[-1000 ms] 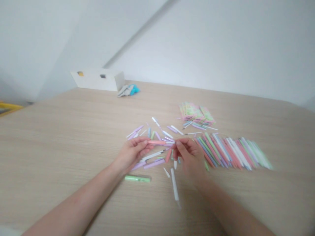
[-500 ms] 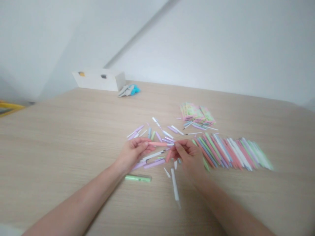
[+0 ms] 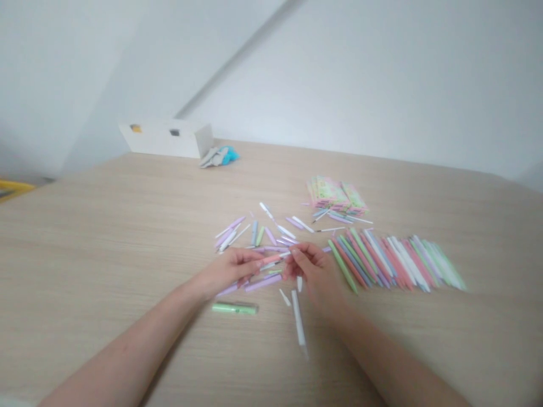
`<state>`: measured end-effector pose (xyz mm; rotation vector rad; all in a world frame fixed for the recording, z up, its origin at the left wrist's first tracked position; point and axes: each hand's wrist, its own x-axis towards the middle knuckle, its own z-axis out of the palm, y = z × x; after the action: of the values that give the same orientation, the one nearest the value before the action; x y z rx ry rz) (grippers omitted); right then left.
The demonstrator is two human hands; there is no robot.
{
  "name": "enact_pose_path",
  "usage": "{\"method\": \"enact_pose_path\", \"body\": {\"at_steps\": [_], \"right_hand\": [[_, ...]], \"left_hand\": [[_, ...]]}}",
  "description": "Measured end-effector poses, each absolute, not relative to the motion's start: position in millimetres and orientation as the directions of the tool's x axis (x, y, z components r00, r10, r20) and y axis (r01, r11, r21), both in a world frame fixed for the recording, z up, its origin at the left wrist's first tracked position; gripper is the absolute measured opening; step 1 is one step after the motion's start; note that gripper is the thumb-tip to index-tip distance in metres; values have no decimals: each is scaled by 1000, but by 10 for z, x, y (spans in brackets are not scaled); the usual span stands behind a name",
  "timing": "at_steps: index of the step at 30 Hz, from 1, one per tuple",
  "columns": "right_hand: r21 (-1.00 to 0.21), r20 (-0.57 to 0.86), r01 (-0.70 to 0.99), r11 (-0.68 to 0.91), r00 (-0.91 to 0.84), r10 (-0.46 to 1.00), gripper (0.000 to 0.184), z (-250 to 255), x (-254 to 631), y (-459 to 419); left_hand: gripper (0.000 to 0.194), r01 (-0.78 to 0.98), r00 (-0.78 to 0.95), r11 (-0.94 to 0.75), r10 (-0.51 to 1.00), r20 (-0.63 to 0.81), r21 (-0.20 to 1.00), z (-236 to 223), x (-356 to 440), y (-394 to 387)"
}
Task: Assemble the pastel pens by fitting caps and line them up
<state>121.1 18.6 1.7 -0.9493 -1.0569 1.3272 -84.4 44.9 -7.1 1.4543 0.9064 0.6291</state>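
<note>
A coral pen (image 3: 270, 260) is held between my two hands, slightly tilted with its right end higher. My left hand (image 3: 233, 270) is closed around its coral barrel. The fingertips of my right hand (image 3: 314, 274) pinch the white end; what the curled fingers below may hold is hidden. Under and around the hands lie loose pen parts, among them a purple barrel (image 3: 263, 282) and white pieces such as a small tip (image 3: 285, 297). A green pen (image 3: 235, 308) lies nearer me, and a white pen (image 3: 298, 317) points toward me.
A row of pastel pens (image 3: 394, 261) lies side by side to the right. Behind it are stacked pink-and-green packets (image 3: 335, 194) with thin refills in front. A white box (image 3: 163, 139) and a crumpled grey-and-blue cloth-like item (image 3: 219, 156) sit at the table's far left.
My left hand has moved along the pen toward my right hand, so less coral barrel shows. Both hands are a little lower, and the pen has gone from nearly level to tilted.
</note>
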Motion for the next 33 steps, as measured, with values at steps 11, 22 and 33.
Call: {"method": "enact_pose_path", "body": {"at_steps": [11, 22, 33], "right_hand": [[-990, 121, -42, 132, 195, 973, 18, 42, 1563, 586], [-134, 84, 968, 211, -201, 976, 43, 0, 2117, 999], [65, 60, 902, 427, -431, 900, 41, -74, 1896, 787]], "left_hand": [[36, -17, 378, 162, 915, -143, 987, -109, -817, 450], [35, -32, 319, 215, 927, -194, 976, -59, -788, 448], [38, -20, 312, 221, 928, -204, 975, -54, -784, 442]]}}
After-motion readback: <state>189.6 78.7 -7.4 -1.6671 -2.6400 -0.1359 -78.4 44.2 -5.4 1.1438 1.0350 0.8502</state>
